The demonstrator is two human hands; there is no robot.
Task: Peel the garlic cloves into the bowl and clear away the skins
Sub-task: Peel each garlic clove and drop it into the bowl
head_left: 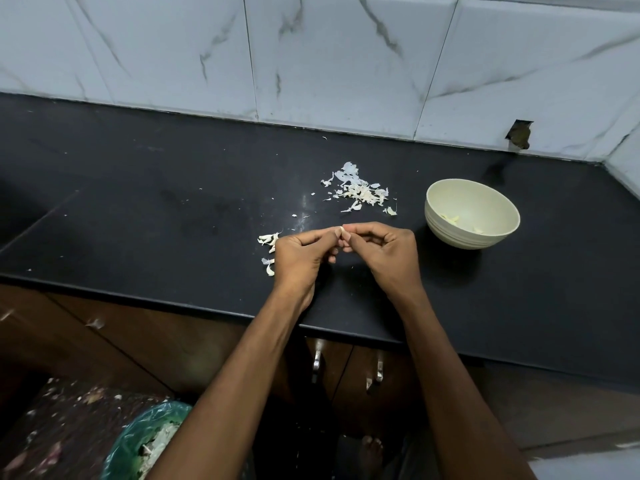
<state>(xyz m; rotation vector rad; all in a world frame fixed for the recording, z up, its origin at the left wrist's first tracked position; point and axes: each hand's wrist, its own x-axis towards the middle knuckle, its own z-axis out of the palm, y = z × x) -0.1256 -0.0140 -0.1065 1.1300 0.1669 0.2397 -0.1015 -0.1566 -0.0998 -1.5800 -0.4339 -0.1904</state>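
Both hands meet over the middle of the black counter [173, 202], fingertips pinched together on one small garlic clove [343, 231] — the left hand [301, 252] curls round it from the nine o'clock side, the right hand [388, 251] from three o'clock, and only a pale sliver of the clove shows between the thumbs. The hands touch each other at the clove.

At about nine o'clock from the left hand, just beside its knuckles, lie a few unpeeled cloves [268, 249] on the counter, partly hidden by the hand. Up at twelve to one o'clock from the hands, well apart from them, sits a loose heap of papery skins [358, 190], with stray flakes scattered toward the hands. Out at two o'clock from the right hand stands a cream bowl [450, 233], upright, with a few peeled pieces [450, 219] on its bottom.

Behind it all runs the marble-patterned tile wall [329, 57]. Down at seven o'clock, on the floor below the counter edge, there is a bin lined with a green bag [138, 441] — pale scraps inside it
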